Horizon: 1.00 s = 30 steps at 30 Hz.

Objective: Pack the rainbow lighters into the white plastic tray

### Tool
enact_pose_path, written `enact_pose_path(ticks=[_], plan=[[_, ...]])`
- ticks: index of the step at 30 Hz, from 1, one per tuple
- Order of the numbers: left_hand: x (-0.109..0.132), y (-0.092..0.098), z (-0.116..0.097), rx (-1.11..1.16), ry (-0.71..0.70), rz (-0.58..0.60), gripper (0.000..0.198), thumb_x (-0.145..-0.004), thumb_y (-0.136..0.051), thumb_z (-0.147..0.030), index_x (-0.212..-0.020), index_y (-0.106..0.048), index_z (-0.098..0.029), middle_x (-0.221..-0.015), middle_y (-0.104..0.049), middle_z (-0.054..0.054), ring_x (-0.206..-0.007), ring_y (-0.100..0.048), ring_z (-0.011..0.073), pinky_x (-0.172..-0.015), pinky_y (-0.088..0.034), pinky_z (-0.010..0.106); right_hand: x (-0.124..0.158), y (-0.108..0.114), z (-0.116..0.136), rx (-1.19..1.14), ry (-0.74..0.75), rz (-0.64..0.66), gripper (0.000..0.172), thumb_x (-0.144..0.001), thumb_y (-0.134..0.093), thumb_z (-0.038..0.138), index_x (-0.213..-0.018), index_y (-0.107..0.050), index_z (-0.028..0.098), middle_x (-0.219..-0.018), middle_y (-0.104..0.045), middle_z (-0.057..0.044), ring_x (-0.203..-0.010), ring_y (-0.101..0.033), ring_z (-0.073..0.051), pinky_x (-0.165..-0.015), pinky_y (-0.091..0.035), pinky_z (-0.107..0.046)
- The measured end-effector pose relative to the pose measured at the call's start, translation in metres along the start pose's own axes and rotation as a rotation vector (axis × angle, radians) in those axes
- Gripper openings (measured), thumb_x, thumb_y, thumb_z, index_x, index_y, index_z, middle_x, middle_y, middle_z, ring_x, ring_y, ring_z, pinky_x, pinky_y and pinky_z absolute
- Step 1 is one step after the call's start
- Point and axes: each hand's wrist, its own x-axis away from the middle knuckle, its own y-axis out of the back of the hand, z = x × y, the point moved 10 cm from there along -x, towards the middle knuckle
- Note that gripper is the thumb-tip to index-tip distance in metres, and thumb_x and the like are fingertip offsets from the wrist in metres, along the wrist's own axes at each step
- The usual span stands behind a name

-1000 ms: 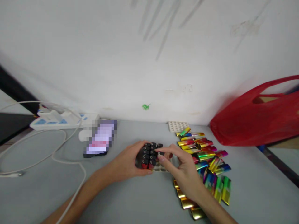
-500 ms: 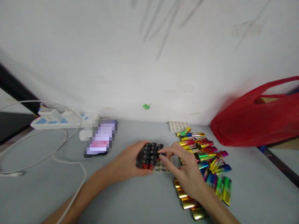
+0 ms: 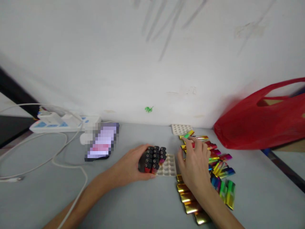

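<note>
My left hand is wrapped round the left side of a white slotted tray whose left part holds several black-capped lighters standing upright. My right hand lies to the right of the tray, over a heap of shiny metallic lighters in gold, red, green and blue. Its fingers are stretched onto the heap's far lighters; whether they grip one is hidden. A row of gold lighters lies under my right wrist.
A second white slotted tray lies by the wall. A red plastic bag sits at the right. A phone, a white power strip and white cables lie at the left on the grey table.
My right hand left the tray's lighters and moved right and away onto the heap of metallic lighters. The tray's bare slots now show. My left hand stayed put.
</note>
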Motion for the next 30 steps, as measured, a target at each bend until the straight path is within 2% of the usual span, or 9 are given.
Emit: enact_pose_path(ticks=[2, 5, 9, 16, 24, 30], plan=[[0.0, 0.0, -0.001, 0.003, 0.002, 0.003, 0.062, -0.076, -0.097, -0.033, -0.131, -0.069, -0.025, -0.123, -0.081, 0.005, -0.116, -0.076, 0.0336, -0.097, -0.062, 0.039, 0.001, -0.01, -0.007, 0.198, -0.02, 0.053, 0.038, -0.102, -0.058, 0.019, -0.137, -0.068, 0.01, -0.136, -0.066, -0.03, -0.114, -0.059, -0.047, -0.09, -0.044, -0.057], [0.001, 0.0, 0.0, 0.011, 0.011, 0.001, 0.065, -0.076, -0.096, -0.032, -0.134, -0.067, -0.025, -0.126, -0.08, 0.005, -0.115, -0.076, 0.033, -0.095, -0.062, 0.037, 0.002, -0.019, -0.01, 0.273, 0.005, 0.109, 0.033, -0.102, -0.055, 0.014, -0.132, -0.07, 0.014, -0.126, -0.072, -0.027, -0.106, -0.062, -0.043, -0.087, -0.043, -0.053], [0.001, -0.002, 0.002, 0.007, 0.02, 0.002, 0.064, -0.077, -0.096, -0.033, -0.133, -0.067, -0.025, -0.128, -0.079, 0.006, -0.114, -0.077, 0.0326, -0.093, -0.062, 0.037, 0.003, -0.022, -0.007, 0.242, 0.035, 0.144, 0.026, -0.103, -0.055, 0.011, -0.121, -0.073, 0.017, -0.118, -0.073, -0.023, -0.107, -0.064, -0.041, -0.089, -0.042, -0.052], [0.001, -0.001, 0.002, -0.003, 0.02, -0.007, 0.065, -0.076, -0.097, -0.03, -0.133, -0.067, -0.024, -0.128, -0.08, 0.005, -0.117, -0.076, 0.0337, -0.095, -0.061, 0.038, 0.004, -0.03, -0.001, 0.126, 0.081, 0.204, 0.027, -0.105, -0.056, 0.007, -0.119, -0.072, 0.023, -0.115, -0.072, -0.015, -0.112, -0.065, -0.035, -0.093, -0.04, -0.048], [0.0, -0.002, 0.003, -0.026, -0.009, -0.003, 0.069, -0.077, -0.098, -0.031, -0.137, -0.065, -0.025, -0.131, -0.078, 0.005, -0.118, -0.075, 0.0327, -0.102, -0.059, 0.039, 0.007, -0.038, 0.003, 0.052, 0.099, 0.239, 0.003, -0.108, -0.066, 0.019, -0.108, -0.068, 0.022, -0.111, -0.072, -0.013, -0.11, -0.063, -0.035, -0.096, -0.038, -0.049], [0.001, -0.002, 0.004, -0.025, 0.002, 0.001, 0.07, -0.077, -0.098, -0.031, -0.138, -0.064, -0.025, -0.131, -0.078, 0.005, -0.119, -0.075, 0.0329, -0.101, -0.059, 0.039, 0.006, -0.041, 0.001, 0.042, 0.079, 0.225, 0.007, -0.105, -0.071, 0.018, -0.107, -0.066, 0.022, -0.107, -0.073, -0.011, -0.108, -0.064, -0.036, -0.098, -0.036, -0.052]])
